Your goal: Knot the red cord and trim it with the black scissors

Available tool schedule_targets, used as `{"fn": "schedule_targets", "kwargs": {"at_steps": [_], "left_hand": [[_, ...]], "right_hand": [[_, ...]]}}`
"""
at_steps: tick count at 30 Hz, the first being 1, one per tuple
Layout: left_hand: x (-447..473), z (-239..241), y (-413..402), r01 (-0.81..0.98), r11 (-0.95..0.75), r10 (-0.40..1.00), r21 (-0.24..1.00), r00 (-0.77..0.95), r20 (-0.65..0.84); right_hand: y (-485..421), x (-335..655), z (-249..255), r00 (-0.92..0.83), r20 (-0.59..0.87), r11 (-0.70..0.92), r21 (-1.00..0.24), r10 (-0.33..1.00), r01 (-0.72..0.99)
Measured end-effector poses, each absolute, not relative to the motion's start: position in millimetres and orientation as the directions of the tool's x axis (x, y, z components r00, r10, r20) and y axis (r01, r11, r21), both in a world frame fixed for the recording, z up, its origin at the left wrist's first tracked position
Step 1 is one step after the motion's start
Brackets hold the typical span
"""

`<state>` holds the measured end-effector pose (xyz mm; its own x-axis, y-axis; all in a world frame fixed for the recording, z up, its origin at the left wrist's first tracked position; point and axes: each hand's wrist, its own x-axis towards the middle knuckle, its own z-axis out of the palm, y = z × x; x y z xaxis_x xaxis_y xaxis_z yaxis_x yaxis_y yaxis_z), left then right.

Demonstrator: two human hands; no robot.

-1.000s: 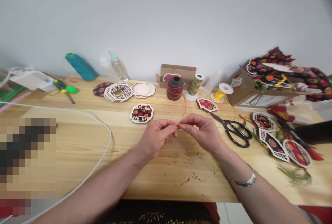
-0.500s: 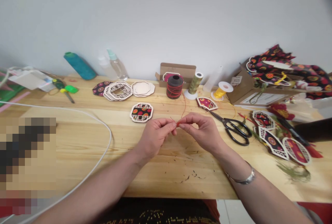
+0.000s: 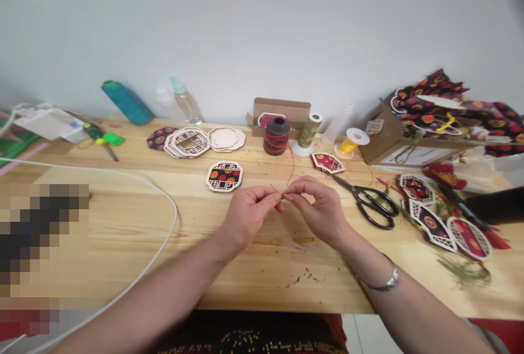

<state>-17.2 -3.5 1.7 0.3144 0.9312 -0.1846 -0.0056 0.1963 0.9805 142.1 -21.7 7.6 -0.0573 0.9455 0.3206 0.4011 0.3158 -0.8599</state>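
Observation:
Over the middle of the wooden table point(image 3: 123, 217), my left hand point(image 3: 248, 217) and my right hand point(image 3: 319, 206) meet fingertip to fingertip. Both pinch a thin red thread point(image 3: 291, 171) at one spot between them. The thread runs up from the pinch to a dark spool wound with red thread point(image 3: 276, 136) standing behind my hands. A patterned octagonal ornament in a cut wooden frame point(image 3: 224, 176) lies flat just left of and behind my left hand. Black scissors point(image 3: 370, 201) lie to the right of my right hand.
A stack of wooden frames point(image 3: 188, 143) and plain discs point(image 3: 226, 139) lies at the back. Olive point(image 3: 309, 133) and yellow point(image 3: 351, 143) spools, a cardboard box point(image 3: 399, 146), patterned fabric point(image 3: 450, 108) and finished ornaments point(image 3: 442, 225) sit right. A white cable point(image 3: 164, 201) curves at left.
Both hands have shifted slightly away from me and upward while still pinching the thread; the red bit between the fingertips looks smaller and tighter now.

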Motion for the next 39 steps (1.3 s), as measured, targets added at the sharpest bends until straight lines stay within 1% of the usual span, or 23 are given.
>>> {"fn": "schedule_targets", "kwargs": {"at_steps": [4,7,14,19,27,30,33,36,39], "left_hand": [[-16,-1,-3,-0.045,0.263,0.915,0.964,0.327,-0.234],[-14,-1,-3,-0.108,0.305,0.911,0.946,0.324,-0.257],[-15,1,-3,-0.182,0.370,0.881,0.911,0.381,-0.281],[-15,1,-3,-0.168,0.354,0.883,0.920,0.384,-0.269],[-16,-2,0,-0.131,0.270,0.909,0.954,0.363,-0.207],[-16,1,0,-0.079,0.193,0.933,0.978,0.322,-0.159],[-16,5,-2,0.056,0.034,0.959,0.998,0.278,-0.048],[-16,6,-7,0.189,-0.135,0.961,0.973,0.266,0.082],[-16,3,-13,0.275,-0.309,0.934,0.910,0.269,0.236]], "right_hand": [[-21,142,1,-0.057,0.360,0.355,-0.860,0.931,0.367],[-21,142,-2,-0.052,0.402,0.392,-0.845,0.914,0.363],[-19,141,-1,-0.034,0.397,0.383,-0.855,0.917,0.351],[-18,142,0,-0.014,0.384,0.365,-0.864,0.923,0.346],[-18,141,0,-0.008,0.369,0.353,-0.881,0.929,0.316],[-19,142,3,-0.002,0.340,0.326,-0.899,0.940,0.292],[-19,143,5,0.023,0.340,0.318,-0.900,0.940,0.299],[-21,143,6,0.034,0.380,0.344,-0.868,0.924,0.359],[-23,141,6,0.010,0.448,0.401,-0.808,0.894,0.431]]}}
